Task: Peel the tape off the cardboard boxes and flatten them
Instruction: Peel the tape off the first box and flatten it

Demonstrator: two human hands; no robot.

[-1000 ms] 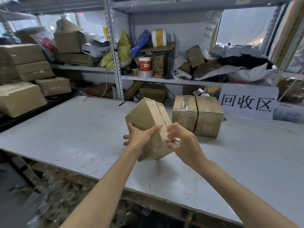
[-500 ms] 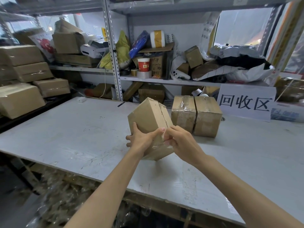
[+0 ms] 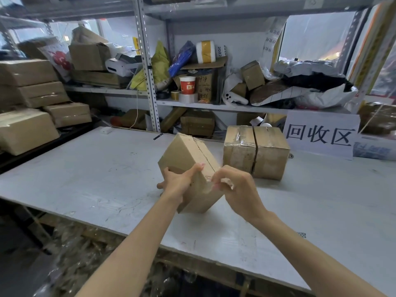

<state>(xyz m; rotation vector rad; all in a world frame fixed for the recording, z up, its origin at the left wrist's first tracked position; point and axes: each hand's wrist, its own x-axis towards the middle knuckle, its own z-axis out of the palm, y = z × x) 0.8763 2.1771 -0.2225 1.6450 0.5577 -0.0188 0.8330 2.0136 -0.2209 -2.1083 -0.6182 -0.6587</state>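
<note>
Two in all, counting the cardboard boxes over the grey table [image 3: 96, 179]. Holding the nearer box [image 3: 184, 155] tilted onto one low corner, roughly at the table's middle, contact between that corner and the top not clear. Gripping it with the left hand [image 3: 179, 183], thumb stretching up across the near face and fingers wrapping round the left side. Pinching with the right hand [image 3: 235, 189], fingers curled tight, one strip of clear tape [image 3: 209, 185] at the box's right edge, and holding that strip lifted a little off the cardboard. Finding the second box [image 3: 256, 151] standing flat just beyond and to the right, apart from the held one, wrapped in clear tape and showing one dark seam down its middle. Seeing one white sign [image 3: 320, 133] with three large black characters propped at the far right, just beside that second box. Counting four more taped boxes [image 3: 40, 94] stacked off the table at the far left. Noting on the far shelf [image 3: 203, 105] one red paper cup [image 3: 187, 85], two rolls in front of it, namely a grey tape roll [image 3: 188, 97] and a smaller yellow tape roll [image 3: 175, 94], and one white handheld device [image 3: 234, 99] to their right. Making out further boxes and bags crowding the shelves, too jumbled for counting.
</note>
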